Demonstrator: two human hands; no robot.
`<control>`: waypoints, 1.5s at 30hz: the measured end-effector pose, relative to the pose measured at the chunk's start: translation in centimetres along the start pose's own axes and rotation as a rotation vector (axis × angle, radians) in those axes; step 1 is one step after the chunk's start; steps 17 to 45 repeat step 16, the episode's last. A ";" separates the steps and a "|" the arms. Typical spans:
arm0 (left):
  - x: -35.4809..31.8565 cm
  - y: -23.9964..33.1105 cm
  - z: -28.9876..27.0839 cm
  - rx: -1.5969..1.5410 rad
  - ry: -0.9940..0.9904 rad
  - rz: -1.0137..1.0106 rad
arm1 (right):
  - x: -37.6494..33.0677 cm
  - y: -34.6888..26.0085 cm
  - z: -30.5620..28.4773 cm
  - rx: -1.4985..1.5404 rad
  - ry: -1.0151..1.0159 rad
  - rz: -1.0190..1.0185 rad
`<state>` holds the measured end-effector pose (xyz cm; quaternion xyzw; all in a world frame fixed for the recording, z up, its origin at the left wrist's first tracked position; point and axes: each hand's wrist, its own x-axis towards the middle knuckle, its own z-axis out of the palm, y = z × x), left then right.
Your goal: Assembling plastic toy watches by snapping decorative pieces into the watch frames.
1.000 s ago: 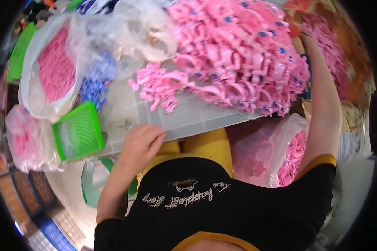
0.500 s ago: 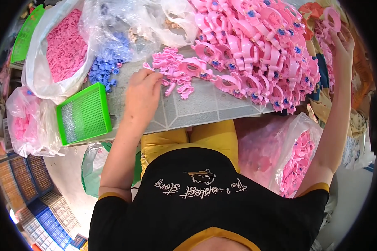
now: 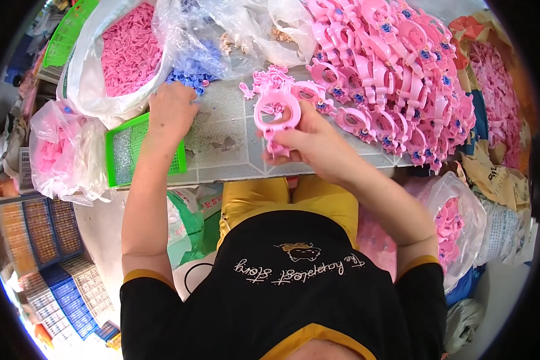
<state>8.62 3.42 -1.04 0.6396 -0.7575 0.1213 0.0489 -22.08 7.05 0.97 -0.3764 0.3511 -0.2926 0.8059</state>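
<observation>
While the right hand (image 3: 309, 141) pinches a pink ring toy (image 3: 276, 114), the left hand (image 3: 173, 108) rests spread beside clear bags (image 3: 111, 66).

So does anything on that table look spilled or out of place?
Nothing looks damaged. A few small blue pieces have spilled out of their clear bag onto the table beside the left hand. The right hand holds a pink ring-shaped toy part.

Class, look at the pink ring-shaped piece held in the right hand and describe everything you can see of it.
The pink ring-shaped piece looks like glossy moulded plastic: an open loop with a short stem below. The right hand pinches the stem in its fingers, holding the loop upright above the grey tabletop, apart from the heap of similar pink pieces.
</observation>
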 end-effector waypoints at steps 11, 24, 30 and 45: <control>-1.7 9.2 -4.7 -1.030 -0.056 -0.062 | -0.7 3.6 -3.3 0.354 0.028 -0.237; -2.7 13.4 -4.8 -1.194 -0.050 0.120 | -0.4 4.7 -4.1 0.165 -0.003 -0.227; -2.7 13.4 -4.8 -1.194 -0.050 0.120 | -0.4 4.7 -4.1 0.165 -0.003 -0.227; -2.7 13.4 -4.8 -1.194 -0.050 0.120 | -0.4 4.7 -4.1 0.165 -0.003 -0.227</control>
